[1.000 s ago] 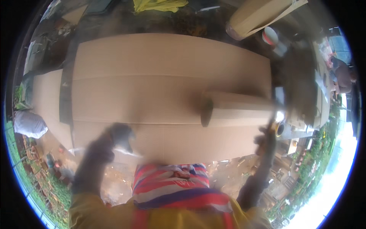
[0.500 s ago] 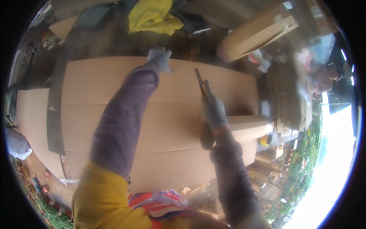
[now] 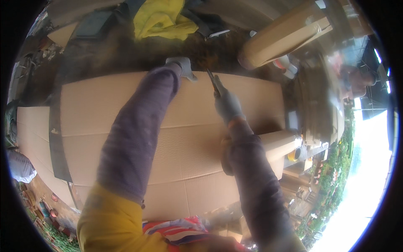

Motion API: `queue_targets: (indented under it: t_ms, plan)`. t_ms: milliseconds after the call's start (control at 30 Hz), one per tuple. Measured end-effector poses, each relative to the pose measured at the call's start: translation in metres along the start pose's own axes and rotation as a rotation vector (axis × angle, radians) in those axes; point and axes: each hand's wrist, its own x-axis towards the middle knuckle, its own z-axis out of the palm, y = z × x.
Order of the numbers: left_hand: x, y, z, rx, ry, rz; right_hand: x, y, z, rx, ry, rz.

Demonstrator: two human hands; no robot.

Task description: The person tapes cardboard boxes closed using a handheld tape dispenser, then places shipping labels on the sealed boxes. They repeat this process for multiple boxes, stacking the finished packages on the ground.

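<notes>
A large brown cardboard sheet (image 3: 168, 176) with fold creases lies spread in front of me. At its far edge is my gloved left hand (image 3: 183, 68), closed over the border with the thumb on the near side; the fingertips are hidden. My gloved right hand (image 3: 228, 104) is wrapped round a box cutter (image 3: 213, 81), a slim dark tool pointing away from me. It is held over the sheet, just right of the left hand. Whether the tip touches the cardboard I cannot tell. Under my right forearm lies a folded cardboard piece (image 3: 279, 143).
A yellow cloth (image 3: 161, 21) lies beyond the sheet. At the far right rests a long cardboard bundle (image 3: 285, 35), with stacked cardboard (image 3: 312, 101) nearer. A yellow tape roll (image 3: 294, 154) sits at the right. Another cardboard sheet (image 3: 35, 138) is at the left. Another person (image 3: 357, 82) is at the right.
My right hand has moved away from me and left with the box cutter, toward the far edge. The sheet's far left corner now appears nearer and farther left. My left hand stays at the edge.
</notes>
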Motion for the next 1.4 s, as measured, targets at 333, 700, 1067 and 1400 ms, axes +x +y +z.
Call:
queue_targets:
  t_ms: [333, 700, 1067, 1400]
  plan:
    - [0.001, 0.002, 0.027, -0.193, 0.198, 0.055, 0.02, -0.012, 0.005, -0.043, -0.04, -0.077]
    - [-0.015, 0.013, 0.014, -0.277, 0.421, 0.048, -0.067, 0.001, 0.009, -0.291, -0.216, -0.106]
    - [0.009, 0.002, -0.005, -0.374, 0.511, 0.341, -0.423, 0.036, 0.014, -0.067, -0.656, 0.252]
    - [-0.014, -0.055, 0.006, -0.004, 0.697, 0.312, -0.637, 0.208, 0.018, -0.409, -0.609, 0.803]
